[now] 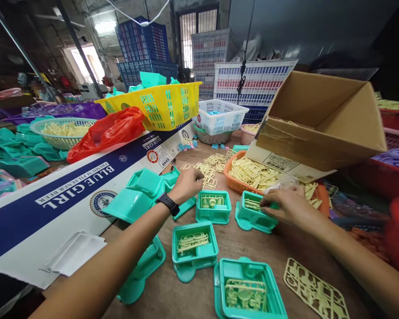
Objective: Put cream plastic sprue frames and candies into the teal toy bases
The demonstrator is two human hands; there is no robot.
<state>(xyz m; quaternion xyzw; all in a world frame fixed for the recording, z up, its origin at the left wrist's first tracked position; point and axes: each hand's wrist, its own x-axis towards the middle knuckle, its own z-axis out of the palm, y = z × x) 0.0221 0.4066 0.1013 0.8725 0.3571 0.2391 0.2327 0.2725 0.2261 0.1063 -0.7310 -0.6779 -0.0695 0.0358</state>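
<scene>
My left hand (187, 185), with a dark watch on its wrist, is closed, fingertips curled at the near edge of the loose pale-yellow plastic part frames (211, 166). What it pinches, if anything, is hidden. My right hand (287, 203) is closed on the right side of a teal plastic box (252, 223) with yellow frames inside. Between the hands sits another teal box (213, 217) holding a yellow frame. Closer to me are two more filled boxes, one left of centre (195, 259) and one at the front (252, 310).
An orange basket (234, 184) of yellow parts lies beneath a tilted cardboard box (319, 146). Stacked teal boxes (129, 204) stand at left beside a printed carton panel (76, 190). A single yellow frame (315, 290) lies front right. Behind are a yellow basket (173, 106) and a white basket (222, 117).
</scene>
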